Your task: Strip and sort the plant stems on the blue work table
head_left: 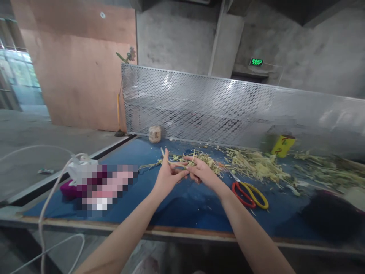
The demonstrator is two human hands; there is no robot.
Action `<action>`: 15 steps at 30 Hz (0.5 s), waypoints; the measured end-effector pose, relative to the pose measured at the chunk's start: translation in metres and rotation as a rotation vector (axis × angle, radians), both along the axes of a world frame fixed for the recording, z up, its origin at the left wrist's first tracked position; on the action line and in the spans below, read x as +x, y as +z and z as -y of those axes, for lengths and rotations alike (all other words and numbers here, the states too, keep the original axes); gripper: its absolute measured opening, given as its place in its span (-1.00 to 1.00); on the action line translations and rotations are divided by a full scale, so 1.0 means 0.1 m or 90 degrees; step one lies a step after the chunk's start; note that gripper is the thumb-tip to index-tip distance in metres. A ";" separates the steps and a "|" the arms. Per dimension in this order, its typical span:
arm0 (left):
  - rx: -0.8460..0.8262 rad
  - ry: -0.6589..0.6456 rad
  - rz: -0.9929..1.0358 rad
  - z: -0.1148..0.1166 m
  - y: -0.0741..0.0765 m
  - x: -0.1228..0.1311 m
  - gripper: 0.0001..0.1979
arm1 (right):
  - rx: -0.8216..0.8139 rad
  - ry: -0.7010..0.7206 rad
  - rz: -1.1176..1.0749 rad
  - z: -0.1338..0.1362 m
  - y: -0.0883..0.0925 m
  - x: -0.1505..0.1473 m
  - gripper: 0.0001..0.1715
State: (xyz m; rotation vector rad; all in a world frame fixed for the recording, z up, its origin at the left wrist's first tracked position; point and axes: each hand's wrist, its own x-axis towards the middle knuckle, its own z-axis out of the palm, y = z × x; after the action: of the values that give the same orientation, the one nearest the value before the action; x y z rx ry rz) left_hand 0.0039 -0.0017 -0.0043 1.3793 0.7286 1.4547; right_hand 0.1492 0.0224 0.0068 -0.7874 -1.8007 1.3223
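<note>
Both my hands meet over the middle of a blue-topped table (pixel 182 205). My left hand (pixel 168 176) is closed in a pinch on a pale yellow-green plant stem (pixel 176 163) that runs across between the hands. My right hand (pixel 201 171) grips the same stem from the right side, fingers curled round it. Behind the hands lies a heap of pale stalk trimmings (pixel 253 165) spread across the table to the right.
Scissors with red and yellow handles (pixel 249 192) lie just right of my right wrist. A yellow can (pixel 283 145) and a small jar (pixel 154 134) stand by the perforated metal screen (pixel 228 106). A white cable (pixel 51 190) and a dark object (pixel 330 217) flank the table.
</note>
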 end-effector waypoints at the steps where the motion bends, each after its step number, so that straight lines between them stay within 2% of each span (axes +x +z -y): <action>1: 0.005 -0.013 0.003 0.00 0.00 0.00 0.11 | -0.002 0.001 0.002 0.01 0.01 0.00 -0.39; 5: -0.004 -0.050 -0.001 -0.02 -0.01 -0.01 0.08 | -0.049 0.028 0.010 0.04 0.03 0.02 -0.29; 8: -0.039 -0.012 0.057 -0.02 0.01 -0.01 0.04 | -0.079 0.057 -0.047 0.06 0.07 0.07 -0.33; 10: -0.087 0.002 0.097 0.00 0.04 -0.02 -0.02 | -0.060 0.063 -0.107 0.07 0.10 0.12 -0.36; 12: -0.159 -0.026 0.116 0.03 0.07 -0.03 -0.12 | -0.031 0.056 -0.165 0.07 0.13 0.15 -0.35; 15: -0.255 -0.092 0.143 0.04 0.11 -0.05 -0.38 | -0.007 0.037 -0.239 0.07 0.14 0.17 -0.36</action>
State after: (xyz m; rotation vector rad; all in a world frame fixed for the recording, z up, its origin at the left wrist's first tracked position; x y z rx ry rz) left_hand -0.0011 -0.0058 0.0068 0.9269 0.7120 1.2436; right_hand 0.1663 0.0157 0.0211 -0.4557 -1.5269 1.4122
